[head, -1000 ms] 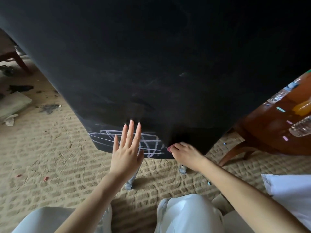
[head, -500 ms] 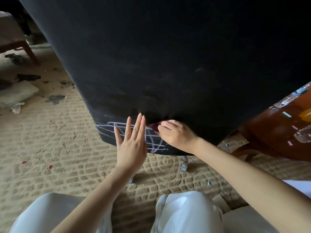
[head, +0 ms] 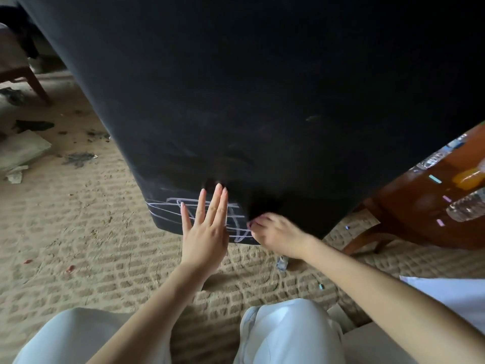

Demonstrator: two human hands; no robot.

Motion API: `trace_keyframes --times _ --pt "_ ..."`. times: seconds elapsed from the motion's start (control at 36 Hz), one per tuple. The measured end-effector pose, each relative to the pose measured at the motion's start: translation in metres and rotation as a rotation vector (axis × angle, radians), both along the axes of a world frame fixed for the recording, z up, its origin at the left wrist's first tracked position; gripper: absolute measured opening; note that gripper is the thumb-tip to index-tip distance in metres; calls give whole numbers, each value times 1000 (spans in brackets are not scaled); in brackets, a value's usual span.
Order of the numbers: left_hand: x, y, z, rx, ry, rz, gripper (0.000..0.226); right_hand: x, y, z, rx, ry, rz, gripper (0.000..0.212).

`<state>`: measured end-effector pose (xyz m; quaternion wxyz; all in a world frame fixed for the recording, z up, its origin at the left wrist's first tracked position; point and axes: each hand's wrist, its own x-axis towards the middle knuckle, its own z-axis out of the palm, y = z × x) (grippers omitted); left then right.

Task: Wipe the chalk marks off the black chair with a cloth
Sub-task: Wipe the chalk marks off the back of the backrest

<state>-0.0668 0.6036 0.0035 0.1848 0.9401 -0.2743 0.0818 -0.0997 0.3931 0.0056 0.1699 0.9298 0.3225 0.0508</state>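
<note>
The black chair (head: 262,88) fills the upper view, its dark back facing me. White chalk marks (head: 162,208) scribble across its lower edge. My left hand (head: 204,232) lies flat against the chair over the marks, fingers straight and pointing up. My right hand (head: 278,232) is blurred, just right of the marks at the bottom edge, with its fingers curled. A small reddish bit of cloth (head: 251,225) shows at its fingertips; the rest is hidden in the hand.
A brown wooden table (head: 420,206) stands at right with plastic bottles (head: 464,208) and an orange object (head: 469,177). A wooden furniture leg (head: 36,85) and dark debris lie at left on the woven mat (head: 78,232). A chair leg (head: 282,264) is below my right hand.
My right hand swept up and left onto the chalk marks, then came back down towards the bottom edge. My left hand stayed flat on the chair.
</note>
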Motion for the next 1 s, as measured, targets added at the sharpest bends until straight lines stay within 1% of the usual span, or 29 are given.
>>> trace_keyframes --times 0.06,0.08,0.17,0.19,0.25,0.31,0.39,0.44,0.47,0.53,0.56,0.58,0.64,0.67,0.72,0.75,0.78,0.83,0.86,0.89,0.92,0.94,1.0 --pt "-1 3 0 -1 -17 -11 85 7 11 26 96 -150 115 11" --pt "-2 4 1 -4 -22 -12 80 12 18 39 132 -223 154 11" --pt "-3 9 2 -34 18 60 70 29 39 60 183 -399 179 25" --pt "-2 11 1 -50 35 86 69 33 44 59 193 -429 166 26" --pt "2 14 -1 -49 42 99 70 38 48 50 176 -448 150 21" --pt "6 14 -4 -24 28 93 69 39 48 39 135 -422 163 17" --pt "9 13 -6 -19 20 98 71 40 43 27 117 -388 169 17" --pt "11 14 -8 -18 19 90 72 40 32 13 95 -332 172 14" --pt "13 15 -9 -18 22 83 72 38 23 2 67 -285 159 18" --pt "16 15 -10 -24 38 70 72 28 4 -16 12 -143 100 37" --pt "17 14 -10 -28 49 62 71 22 -5 -25 -11 -60 67 42" --pt "18 14 -10 -30 57 58 71 17 -10 -29 -29 -10 37 40" --pt "18 12 -9 -33 57 63 71 11 -8 -30 -31 9 -43 30" --pt "18 11 -9 -38 67 63 72 10 -7 -31 -42 38 -80 29" --pt "18 10 -8 -44 83 69 78 3 -9 -39 -148 86 -145 27" --pt "18 11 -7 -44 87 75 80 -3 -12 -43 -215 98 -161 23" --pt "19 13 -6 -43 95 78 81 -8 -18 -48 -237 108 -166 17" --pt "23 16 -5 -35 99 75 81 -18 -27 -51 -194 131 -194 7" --pt "25 18 -4 -27 98 76 82 -23 -28 -51 -197 119 -187 7" --pt "28 20 -2 -15 104 79 82 -27 -27 -51 -205 126 -172 11" --pt "31 23 -1 -7 112 83 83 -29 -24 -46 -192 137 -150 19" --pt "33 25 2 -9 122 89 82 -28 -17 -39 -147 116 -120 24" --pt "37 29 7 -27 151 102 80 -17 5 -18 9 10 -17 16"
